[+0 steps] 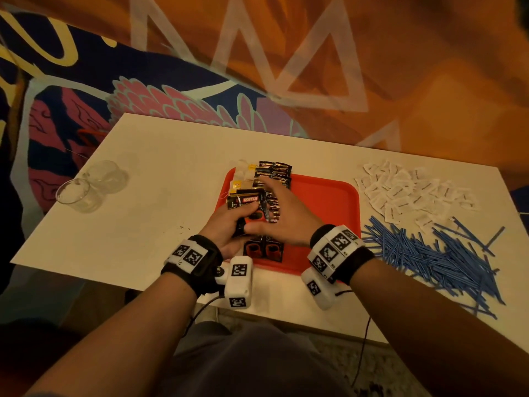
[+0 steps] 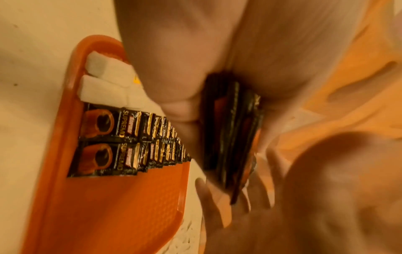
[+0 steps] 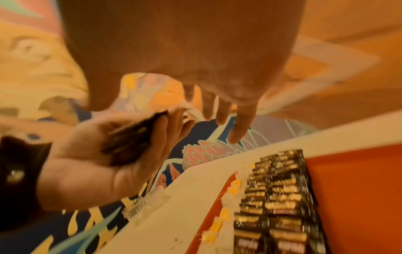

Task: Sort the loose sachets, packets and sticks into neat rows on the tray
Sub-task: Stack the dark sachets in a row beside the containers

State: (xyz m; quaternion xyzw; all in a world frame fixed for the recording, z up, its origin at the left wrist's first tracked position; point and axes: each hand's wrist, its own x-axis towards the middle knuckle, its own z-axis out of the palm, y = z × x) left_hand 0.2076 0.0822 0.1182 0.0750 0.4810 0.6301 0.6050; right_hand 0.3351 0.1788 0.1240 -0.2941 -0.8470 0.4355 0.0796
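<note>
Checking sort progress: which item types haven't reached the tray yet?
The white sachets and blue sticks, both loose on the table right of the tray. Black coffee packets and tea bags already sit in rows on it.

Dim warm light, blurred wrist views

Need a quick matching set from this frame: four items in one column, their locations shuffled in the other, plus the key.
Items:
1. stack of black coffee sachets
2. blue sticks
3. white sachets
4. clear glasses

Places:
A. loose pile on the table, far right, beyond the sticks
B. gripped in the left hand
C. on the table left of the tray
D. heaped on the table right of the tray, near edge

Pairs: 1-B, 2-D, 3-A, 4-C
</note>
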